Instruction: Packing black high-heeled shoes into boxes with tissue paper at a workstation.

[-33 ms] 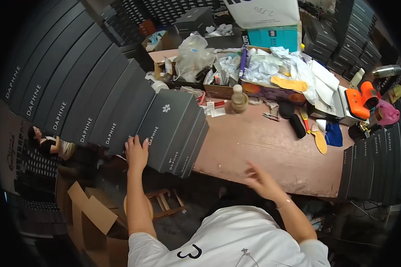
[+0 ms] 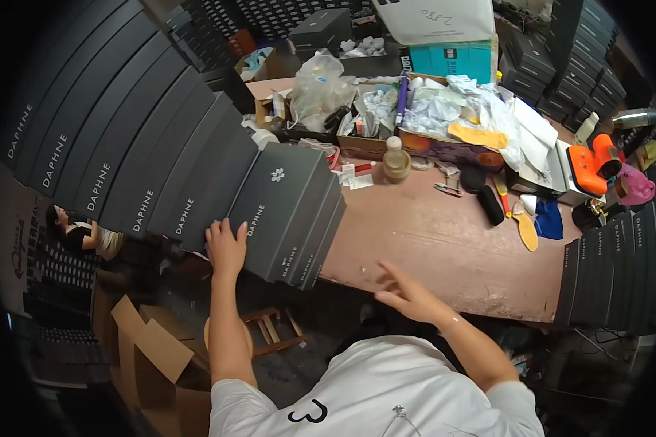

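Observation:
My left hand has its fingers on a dark grey shoe box at the low end of a tall leaning stack of shoe boxes, the thumb close to the neighbouring box; the fingertips are partly hidden at the edge. Just right of that hand is a shorter pile of matching shoe boxes, the top lid marked with a white flower. My right hand hovers over the table's front edge, to the right of this pile. It is empty, its fingers apart.
Along the back of the pinkish table are cartons of crumpled paper, a bottle, a black brush and yellow insoles. More shoe boxes stand at right. An open cardboard carton and wooden stool are below left.
My right hand has moved left, toward the shorter pile of shoe boxes. My left hand stays at the same box. The view has shifted slightly.

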`<state>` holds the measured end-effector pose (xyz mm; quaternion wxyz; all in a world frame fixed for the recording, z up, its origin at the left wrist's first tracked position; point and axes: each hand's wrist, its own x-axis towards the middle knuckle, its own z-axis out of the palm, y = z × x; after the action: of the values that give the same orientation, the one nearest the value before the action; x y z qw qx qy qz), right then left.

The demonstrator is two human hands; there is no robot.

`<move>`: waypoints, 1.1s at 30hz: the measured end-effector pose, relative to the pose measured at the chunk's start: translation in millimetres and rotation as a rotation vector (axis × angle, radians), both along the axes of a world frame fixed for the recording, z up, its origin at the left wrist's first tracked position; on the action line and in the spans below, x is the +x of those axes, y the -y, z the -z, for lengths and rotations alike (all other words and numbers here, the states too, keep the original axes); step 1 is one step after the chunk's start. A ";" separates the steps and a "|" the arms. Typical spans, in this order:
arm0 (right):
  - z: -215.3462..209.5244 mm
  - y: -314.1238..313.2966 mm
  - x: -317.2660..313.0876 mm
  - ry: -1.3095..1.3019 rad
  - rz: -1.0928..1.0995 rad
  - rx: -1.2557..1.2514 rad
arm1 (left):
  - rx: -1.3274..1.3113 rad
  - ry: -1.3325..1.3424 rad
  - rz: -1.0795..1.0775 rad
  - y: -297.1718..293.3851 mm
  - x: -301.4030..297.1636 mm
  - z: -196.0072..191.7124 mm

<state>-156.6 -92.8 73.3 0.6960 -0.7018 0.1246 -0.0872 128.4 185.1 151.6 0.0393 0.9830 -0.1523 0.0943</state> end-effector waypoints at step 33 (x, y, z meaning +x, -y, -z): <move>71.7 67.4 -42.2 -0.734 0.387 -0.924 | -0.772 -0.639 0.609 163.2 -103.4 125.2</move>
<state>-198.8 -160.2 1.6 0.2037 -0.8794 0.4301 -0.0095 25.0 22.0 26.4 0.4638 0.7892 -0.3631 -0.1737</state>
